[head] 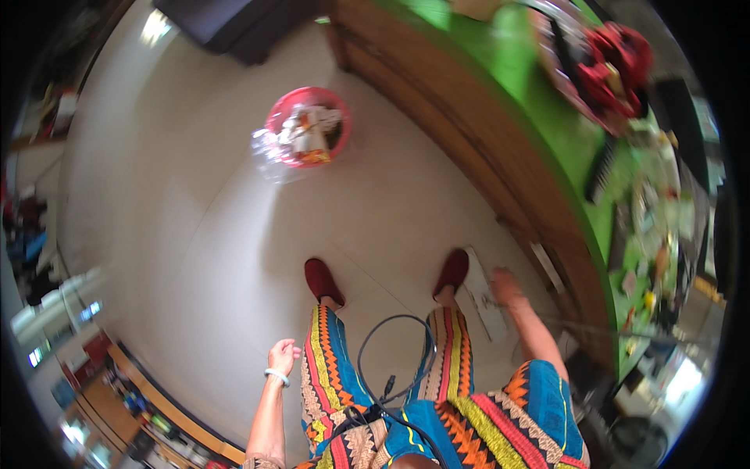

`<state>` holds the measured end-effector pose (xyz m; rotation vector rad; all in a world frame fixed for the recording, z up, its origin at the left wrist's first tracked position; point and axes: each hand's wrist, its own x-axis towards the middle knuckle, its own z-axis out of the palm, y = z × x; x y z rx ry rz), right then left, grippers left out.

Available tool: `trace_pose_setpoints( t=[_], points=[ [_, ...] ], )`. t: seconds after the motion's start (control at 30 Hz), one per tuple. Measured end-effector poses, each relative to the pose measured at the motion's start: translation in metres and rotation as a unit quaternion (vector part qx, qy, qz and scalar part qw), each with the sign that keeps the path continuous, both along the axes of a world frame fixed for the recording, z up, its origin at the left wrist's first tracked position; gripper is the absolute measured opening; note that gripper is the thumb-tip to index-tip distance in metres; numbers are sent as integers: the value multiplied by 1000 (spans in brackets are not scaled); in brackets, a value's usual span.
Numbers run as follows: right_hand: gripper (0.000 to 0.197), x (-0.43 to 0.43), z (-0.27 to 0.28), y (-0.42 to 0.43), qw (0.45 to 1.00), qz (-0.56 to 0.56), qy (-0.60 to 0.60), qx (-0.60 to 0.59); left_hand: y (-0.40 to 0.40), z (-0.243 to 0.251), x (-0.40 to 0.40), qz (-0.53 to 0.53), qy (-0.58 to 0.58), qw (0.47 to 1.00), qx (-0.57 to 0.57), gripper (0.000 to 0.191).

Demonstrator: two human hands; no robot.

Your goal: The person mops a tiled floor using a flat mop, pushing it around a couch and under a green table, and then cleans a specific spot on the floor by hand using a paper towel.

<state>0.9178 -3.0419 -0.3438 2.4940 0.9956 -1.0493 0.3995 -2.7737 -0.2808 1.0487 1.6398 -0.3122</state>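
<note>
My left hand [283, 355] hangs beside my left leg over the floor, its fingers loosely bent with nothing seen in them. A pale bangle [277, 377] circles that wrist. My right hand [506, 287] is blurred by motion, low beside the brown wooden front of the green-topped counter [445, 140]. Beneath or beside that hand lies a flat white board [487, 299] on the floor; whether the hand touches it, I cannot tell. A looped black cable [366, 352] with a plug hangs in front of my patterned trousers [445, 352].
A pink waste bin [345, 126] lined with clear plastic holds wrappers and paper on the tiled floor [176, 234]. The green counter top carries a red cloth item [621, 64], a black comb-like object [601, 170] and small clutter. A dark box-like piece of furniture [234, 26] stands ahead.
</note>
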Motion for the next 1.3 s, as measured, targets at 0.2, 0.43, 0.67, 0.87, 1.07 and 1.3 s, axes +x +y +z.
trace_pose_setpoints(
  t=[0.2, 0.43, 0.67, 0.87, 1.07, 1.3],
  points=[
    [20, 74, 99, -186, 974, 74, -195, -88, -33, 37, -1, -47, 62, 996, -32, 22],
    [10, 147, 101, -337, 947, 128, -273, -110, -67, 85, 64, -90, 49, 994, -26, 23],
    [8, 155, 92, -410, 946, 170, -275, 16, -115, 121, 106, -104, 58, 993, -16, 24],
    [14, 152, 105, -438, 960, 120, -22, -254, -133, 133, 97, -106, 61, 992, 8, 25],
    [23, 76, 207, -342, 827, -357, 335, -278, -154, 153, 66, -56, 56, 997, 13, 26],
    [18, -101, 291, -244, 642, -589, 490, 24, -153, 142, 12, 8, 2, 1000, 24, 26]
  ],
)
